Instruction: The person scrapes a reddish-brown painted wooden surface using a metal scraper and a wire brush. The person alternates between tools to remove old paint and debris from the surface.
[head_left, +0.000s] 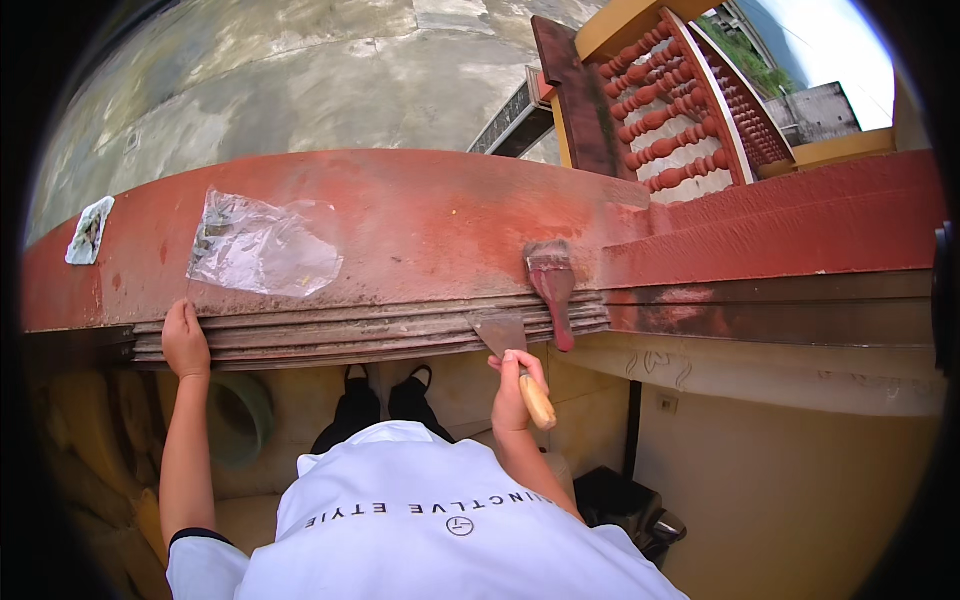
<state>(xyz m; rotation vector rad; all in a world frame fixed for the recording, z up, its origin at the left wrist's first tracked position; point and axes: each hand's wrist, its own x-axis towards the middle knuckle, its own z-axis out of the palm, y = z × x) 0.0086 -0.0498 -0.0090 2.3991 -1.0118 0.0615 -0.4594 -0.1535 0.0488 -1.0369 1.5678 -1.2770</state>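
In my right hand (519, 390) is a putty knife with a wooden handle (538, 403). Its flat metal blade (501, 331) lies against the ridged sliding-window track (390, 328), which looks caked with dirt. My left hand (185, 341) rests at the left part of this track, fingers close together, just below a corner of the clear plastic bag (266, 251). Whether those fingers grip anything cannot be made out. A paintbrush with a red handle (555, 292) lies untouched to the right of the blade, bristles on the red sill (420, 217), handle end jutting over the track.
A dirty crumpled white wipe (90, 231) lies at the sill's left end. Beyond are a concrete surface (322, 90) and a red baluster railing (664, 105). Below, indoors, stand a green bucket (262, 420) and a black object (619, 502). A red ledge (780, 217) continues rightward.
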